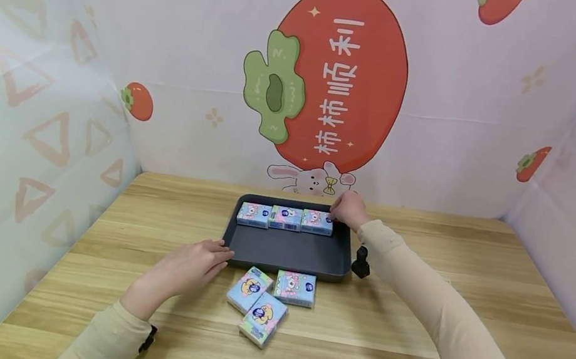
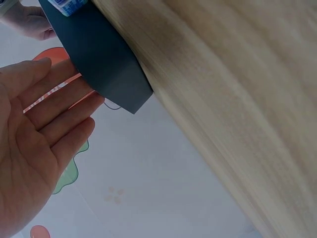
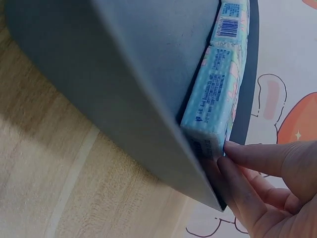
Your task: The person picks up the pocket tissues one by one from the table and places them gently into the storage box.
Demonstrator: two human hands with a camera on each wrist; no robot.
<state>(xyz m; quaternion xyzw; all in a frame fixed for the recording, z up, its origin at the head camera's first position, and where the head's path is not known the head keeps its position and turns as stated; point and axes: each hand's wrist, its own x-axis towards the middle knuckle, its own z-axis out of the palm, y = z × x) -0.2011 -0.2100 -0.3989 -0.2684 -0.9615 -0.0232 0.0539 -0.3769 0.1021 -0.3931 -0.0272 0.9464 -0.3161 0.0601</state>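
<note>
Head cam is showing both my hands working around a dark tray [image 1: 287, 254] on a wooden table [image 1: 174, 211], and they're sitting well apart, one at each side of it. My left hand [image 1: 196, 263] is lying with its fingers pretty straight, the tips touching the tray's near left corner. My right hand [image 1: 350, 209] is reaching over to the far right corner, where a thumb and finger are touching the outer end of the right pack [image 1: 315, 222]. Even from the right wrist cam, I honestly can't tell if they're pinching it or only pressing on it.

That pack is lying inside the tray, making up a row along the far side with the middle pack [image 1: 286, 218] and the left pack [image 1: 253, 214], all three sitting side by side.

Three more are lying on the table in front of the tray. A pink-and-white cartoon pack [image 1: 295, 288] is sitting fairly square, just beside the near edge. Two yellow cartoon packs [image 1: 249, 290] [image 1: 263, 320] are lying at a slant to its left and nearer to me. Behind everything, a big red fruit [image 1: 371, 92] is showing on the backdrop [image 1: 444, 136].
</note>
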